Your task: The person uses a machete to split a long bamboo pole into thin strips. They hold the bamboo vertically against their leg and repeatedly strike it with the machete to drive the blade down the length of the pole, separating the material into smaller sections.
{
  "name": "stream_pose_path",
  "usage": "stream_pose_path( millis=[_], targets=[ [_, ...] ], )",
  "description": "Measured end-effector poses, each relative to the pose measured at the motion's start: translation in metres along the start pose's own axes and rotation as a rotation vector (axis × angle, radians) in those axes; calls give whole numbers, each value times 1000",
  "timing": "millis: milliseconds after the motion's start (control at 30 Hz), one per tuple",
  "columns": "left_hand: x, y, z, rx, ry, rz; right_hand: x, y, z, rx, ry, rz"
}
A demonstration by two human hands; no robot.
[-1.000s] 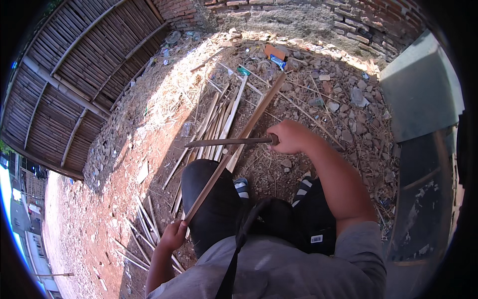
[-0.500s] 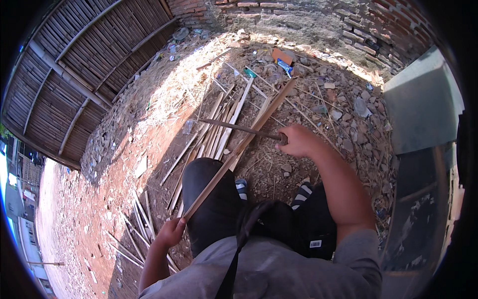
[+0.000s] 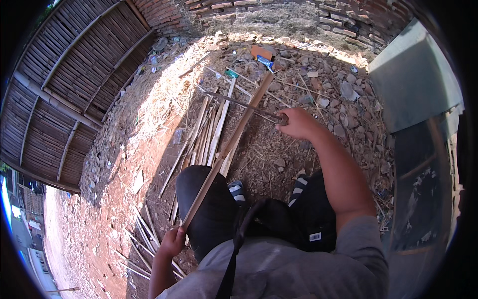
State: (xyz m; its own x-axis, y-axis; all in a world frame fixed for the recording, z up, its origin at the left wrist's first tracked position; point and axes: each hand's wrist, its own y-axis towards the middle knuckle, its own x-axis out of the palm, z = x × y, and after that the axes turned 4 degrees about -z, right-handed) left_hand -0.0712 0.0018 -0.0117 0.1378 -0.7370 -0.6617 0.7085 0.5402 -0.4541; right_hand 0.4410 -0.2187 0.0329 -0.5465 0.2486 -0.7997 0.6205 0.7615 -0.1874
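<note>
My left hand [image 3: 173, 242] is closed round the near end of a long split bamboo strip [image 3: 215, 168]. The strip slants up and away across my left thigh, its far end resting near the rubble. My right hand [image 3: 297, 123] grips the handle of a long, dark, narrow-bladed knife [image 3: 238, 102]. Its blade points left and crosses the strip nearer the far end; whether the edge bites into the strip cannot be made out. Several more bamboo strips [image 3: 217, 130] lie on the ground just beyond my left knee.
Thin pale sticks [image 3: 144, 234] lie left of my leg. Stony rubble [image 3: 343, 107] with litter spreads ahead and right. A brick wall [image 3: 279, 17] closes off the back, a bamboo-slat panel [image 3: 69, 65] the left, and a grey-green sheet [image 3: 413, 84] the right.
My right hand and the knife have moved away from me along the strip toward its far end. My left hand keeps its hold. The whole view has shifted slightly.
</note>
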Motion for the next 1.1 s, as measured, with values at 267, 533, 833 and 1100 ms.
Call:
stream_pose_path(
  millis=[267,533,833,1100],
  targets=[
    [1,-1,-8,31,30,15,26,-11,-40,-198,-182,-139],
    [5,-4,-7,28,33,31,30,-5,-45,-280,-218,-134],
    [1,0,-11,-14,68,15,6,-7,-22,-50,-114,-43],
    [2,-3,-5,-2,1,21,33,-14,-53,-360,-279,-169]
  ],
)
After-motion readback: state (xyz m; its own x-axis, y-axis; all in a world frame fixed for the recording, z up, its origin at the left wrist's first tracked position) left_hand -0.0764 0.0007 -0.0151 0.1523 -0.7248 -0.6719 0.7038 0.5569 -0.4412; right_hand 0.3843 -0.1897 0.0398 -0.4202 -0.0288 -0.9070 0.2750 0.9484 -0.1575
